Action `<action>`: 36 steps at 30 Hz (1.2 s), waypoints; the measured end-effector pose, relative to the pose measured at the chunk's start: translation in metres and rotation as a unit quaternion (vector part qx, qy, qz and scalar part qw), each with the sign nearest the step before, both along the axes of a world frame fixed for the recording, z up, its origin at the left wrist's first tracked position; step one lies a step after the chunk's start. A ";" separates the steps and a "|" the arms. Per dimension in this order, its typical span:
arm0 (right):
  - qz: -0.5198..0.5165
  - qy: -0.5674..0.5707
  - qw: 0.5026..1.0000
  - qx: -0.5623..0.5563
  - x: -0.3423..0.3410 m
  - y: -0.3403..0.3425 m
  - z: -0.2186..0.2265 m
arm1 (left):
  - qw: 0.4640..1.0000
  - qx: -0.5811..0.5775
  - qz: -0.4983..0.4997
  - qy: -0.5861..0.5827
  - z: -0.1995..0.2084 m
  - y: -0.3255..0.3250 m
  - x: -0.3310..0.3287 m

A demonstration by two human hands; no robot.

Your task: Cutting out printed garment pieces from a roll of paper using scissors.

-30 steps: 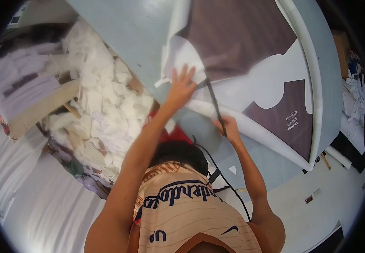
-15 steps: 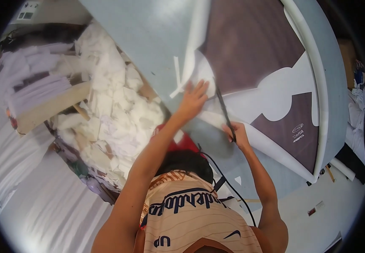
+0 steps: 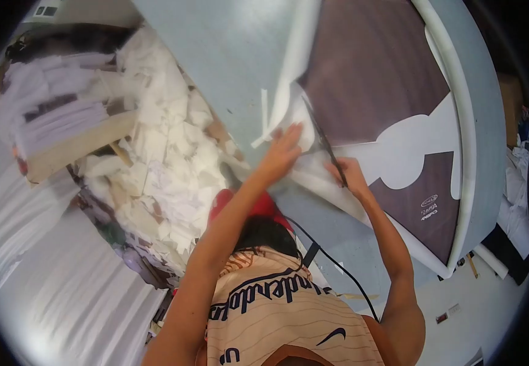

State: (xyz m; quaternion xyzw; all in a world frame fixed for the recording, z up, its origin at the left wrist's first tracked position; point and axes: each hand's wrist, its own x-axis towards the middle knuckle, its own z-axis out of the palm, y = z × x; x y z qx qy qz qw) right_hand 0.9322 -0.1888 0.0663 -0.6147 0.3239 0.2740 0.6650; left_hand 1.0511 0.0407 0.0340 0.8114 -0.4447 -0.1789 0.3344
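A large printed sheet with dark brown panels [image 3: 368, 73] and white margins lies on the grey-blue table [image 3: 246, 67]. My right hand [image 3: 351, 175] is closed round the handles of long dark scissors [image 3: 326, 145]. Their blades point away from me, along the border between the white margin and the nearest brown panel. My left hand [image 3: 284, 151] rests with fingers stretched out on the white edge piece [image 3: 299, 113] left of the blades. A narrow white strip [image 3: 264, 110] lies beside that hand. Whether the blades are parted is hard to make out.
A big heap of white offcuts [image 3: 173, 146] lies left of the table, with stacked pale sheets [image 3: 63, 116] beyond it. The sheet's far right edge is rolled up [image 3: 460, 122]. A black cable [image 3: 344, 268] runs by my body. Rolls of material [image 3: 508, 244] lie at the right.
The scissors and my right hand have moved a little farther forward along the brown panel's border. My left hand stays on the white edge piece, its fingers slightly shifted.
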 end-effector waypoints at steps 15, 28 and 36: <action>0.181 -0.004 0.982 -0.054 0.087 -0.055 -0.003 | 0.939 0.162 0.302 0.005 -0.002 -0.022 0.096; 0.299 -0.054 0.949 -0.084 0.154 -0.108 -0.011 | 0.928 0.176 0.327 0.024 -0.014 -0.016 0.096; 0.354 -0.065 0.930 -0.076 0.186 -0.124 -0.013 | 0.925 0.173 0.338 0.015 -0.018 -0.011 0.095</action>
